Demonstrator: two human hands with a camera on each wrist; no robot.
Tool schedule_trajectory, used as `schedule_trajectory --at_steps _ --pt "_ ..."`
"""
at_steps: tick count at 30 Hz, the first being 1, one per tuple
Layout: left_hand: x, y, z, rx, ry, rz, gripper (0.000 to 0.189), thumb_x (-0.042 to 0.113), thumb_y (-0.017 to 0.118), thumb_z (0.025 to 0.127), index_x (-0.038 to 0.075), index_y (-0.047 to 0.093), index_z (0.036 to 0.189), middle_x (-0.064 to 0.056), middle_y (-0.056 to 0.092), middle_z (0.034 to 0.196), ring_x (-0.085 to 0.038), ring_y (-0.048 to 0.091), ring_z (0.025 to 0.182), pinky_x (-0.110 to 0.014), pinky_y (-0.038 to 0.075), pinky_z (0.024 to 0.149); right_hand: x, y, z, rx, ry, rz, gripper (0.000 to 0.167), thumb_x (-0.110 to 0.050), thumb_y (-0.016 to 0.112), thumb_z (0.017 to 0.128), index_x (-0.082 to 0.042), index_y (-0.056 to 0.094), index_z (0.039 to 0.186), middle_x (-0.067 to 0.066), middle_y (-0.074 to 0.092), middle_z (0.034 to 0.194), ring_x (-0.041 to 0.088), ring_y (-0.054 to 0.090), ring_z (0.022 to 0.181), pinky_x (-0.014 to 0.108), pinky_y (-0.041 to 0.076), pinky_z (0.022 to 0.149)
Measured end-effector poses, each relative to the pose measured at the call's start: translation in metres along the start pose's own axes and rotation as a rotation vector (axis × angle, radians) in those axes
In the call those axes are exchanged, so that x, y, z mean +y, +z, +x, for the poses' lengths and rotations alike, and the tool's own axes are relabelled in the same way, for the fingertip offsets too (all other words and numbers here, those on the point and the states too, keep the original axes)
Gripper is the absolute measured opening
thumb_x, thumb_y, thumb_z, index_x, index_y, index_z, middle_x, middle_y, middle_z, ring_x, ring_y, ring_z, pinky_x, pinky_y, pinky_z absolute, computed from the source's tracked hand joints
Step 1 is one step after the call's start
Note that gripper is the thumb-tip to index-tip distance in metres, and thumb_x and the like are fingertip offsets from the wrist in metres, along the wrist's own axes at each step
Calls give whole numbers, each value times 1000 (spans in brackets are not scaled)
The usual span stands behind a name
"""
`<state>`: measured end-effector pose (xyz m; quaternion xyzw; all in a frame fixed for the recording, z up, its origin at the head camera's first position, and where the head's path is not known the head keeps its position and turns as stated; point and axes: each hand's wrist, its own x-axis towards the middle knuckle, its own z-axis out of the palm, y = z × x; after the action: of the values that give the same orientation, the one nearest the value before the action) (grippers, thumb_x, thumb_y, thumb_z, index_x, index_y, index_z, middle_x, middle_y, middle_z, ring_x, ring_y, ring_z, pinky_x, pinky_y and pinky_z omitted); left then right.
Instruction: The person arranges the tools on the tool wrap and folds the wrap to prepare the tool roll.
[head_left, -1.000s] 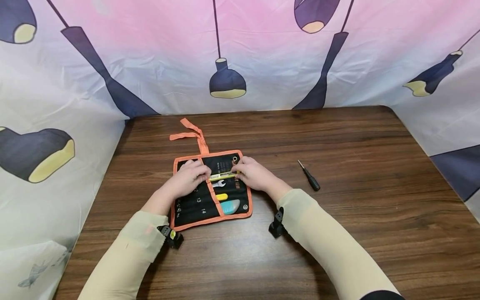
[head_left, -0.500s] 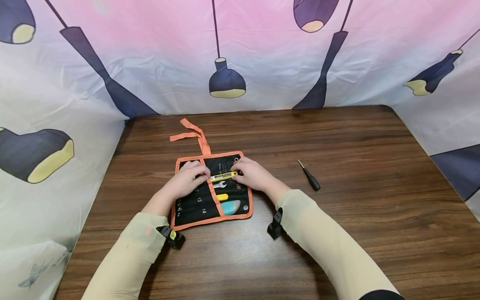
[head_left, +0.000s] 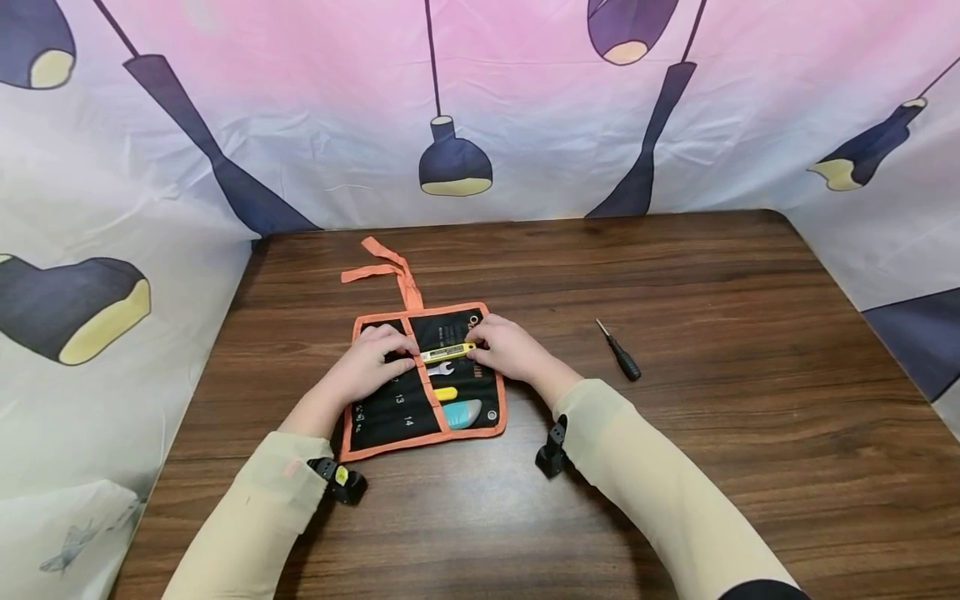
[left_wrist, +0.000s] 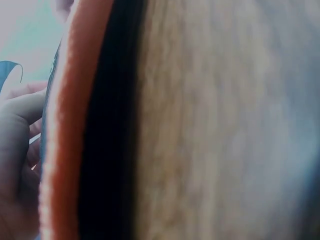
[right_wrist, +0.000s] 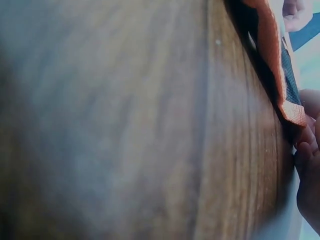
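Note:
A black tool roll (head_left: 382,417) with orange trim lies spread on the table in the head view. My right hand (head_left: 508,346) pinches the right end of a flat yellow utility knife (head_left: 447,352) with a dark label. The knife's left end reaches the orange pocket edge of the roll. My left hand (head_left: 375,362) rests on the pocket panel, fingers and thumb bent at that edge around the pocket opening. Below the knife, a wrench (head_left: 441,368), a yellow handle (head_left: 446,393) and a teal-and-grey handle (head_left: 461,414) stick out of other pockets. In the left wrist view orange trim (left_wrist: 75,120) hides much.
A black-handled screwdriver (head_left: 621,357) lies on the wooden table (head_left: 720,400) right of the roll. Orange tie straps (head_left: 405,283) stretch from the roll's far edge. A lamp-patterned cloth (head_left: 525,133) hangs behind the table.
My left hand has shifted slightly left, and its thumb and fingers have parted a little. More of the knife's label and right end show. My right hand still pinches the knife.

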<state>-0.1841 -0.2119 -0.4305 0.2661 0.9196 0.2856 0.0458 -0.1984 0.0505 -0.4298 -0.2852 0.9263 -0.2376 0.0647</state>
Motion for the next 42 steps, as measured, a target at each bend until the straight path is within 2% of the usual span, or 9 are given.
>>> schedule_trajectory --at_steps 8,16,21,25,32,37,42 --pt "2 2 2 -16 -49 -1 12 25 62 91 20 68 100 -1 55 101 -25 43 101 -48 32 86 -4 4 1 -10 16 -7 25 -23 61 92 -10 67 112 4 57 106 16 53 97 33 44 86" --pt "3 6 3 14 -52 -6 13 31 65 89 21 69 96 0 55 96 -25 43 99 -47 32 85 -4 7 0 0 8 -11 24 -24 62 92 -11 67 112 4 58 107 17 53 99 34 43 88" --pt "4 9 3 56 -53 -6 11 27 67 87 19 70 94 1 55 93 -24 44 96 -46 33 82 -4 6 -1 7 18 -9 24 -24 62 92 -11 67 112 4 58 106 17 53 98 34 42 88" --pt "5 11 3 86 -59 -7 9 25 68 86 18 70 93 1 55 91 -23 44 92 -44 33 80 -6 7 0 18 -3 -35 23 -23 61 92 -11 68 110 5 59 106 18 53 99 34 42 88" --pt "3 9 2 91 -67 1 10 25 68 87 19 70 93 0 54 90 -24 43 92 -44 33 79 -15 10 3 35 -29 -85 22 -24 62 92 -12 69 108 3 61 104 17 53 97 33 43 86" --pt "1 10 -1 102 -63 15 10 25 69 85 19 71 93 0 55 90 -23 44 91 -44 34 78 -18 13 4 24 -17 -80 24 -27 61 92 -12 69 109 2 61 103 16 53 96 32 43 86" --pt "1 12 -1 112 -41 18 13 27 69 86 18 71 96 0 56 93 -22 44 92 -44 34 79 -9 10 0 58 42 -18 21 -26 64 90 -12 69 104 0 60 95 14 54 90 32 44 82"
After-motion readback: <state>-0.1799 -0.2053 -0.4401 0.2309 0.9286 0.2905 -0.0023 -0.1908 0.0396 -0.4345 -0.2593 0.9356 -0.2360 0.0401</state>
